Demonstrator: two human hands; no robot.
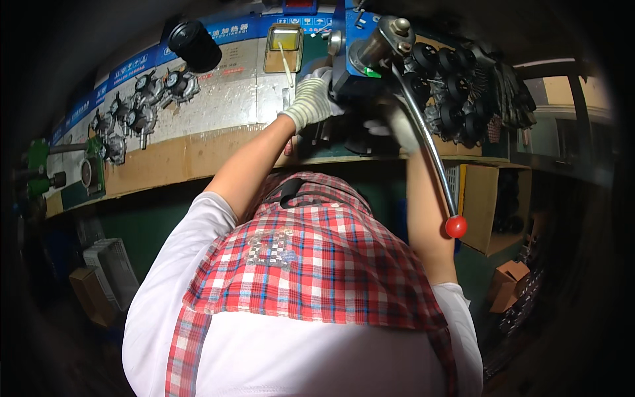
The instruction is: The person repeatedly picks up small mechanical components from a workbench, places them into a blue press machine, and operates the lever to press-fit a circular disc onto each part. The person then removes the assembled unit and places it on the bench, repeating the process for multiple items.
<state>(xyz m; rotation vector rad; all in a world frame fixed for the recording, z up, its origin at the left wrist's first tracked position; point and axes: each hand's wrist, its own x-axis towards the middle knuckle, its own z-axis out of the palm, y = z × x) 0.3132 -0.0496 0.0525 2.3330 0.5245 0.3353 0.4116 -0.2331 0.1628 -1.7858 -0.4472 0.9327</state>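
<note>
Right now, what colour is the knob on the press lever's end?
Red, a round knob on the curved metal lever; head view.

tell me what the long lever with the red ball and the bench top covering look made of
The lever looks like polished metal: a grey rod with a bright glint. Its red knob is glossy, probably plastic. The bench covering looks like plain brown cardboard, matte with worn edges.

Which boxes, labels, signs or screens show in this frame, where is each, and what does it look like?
Blue printed band: along the bench's far edge, upper left; long blue strip with white marks.
Green label: on the blue press by the left hand; small rectangle.
Open cardboard box: under the bench, right; brown.
Small cardboard box: lower right floor; brown, closed.
Cardboard box: lower left; brown.
</note>
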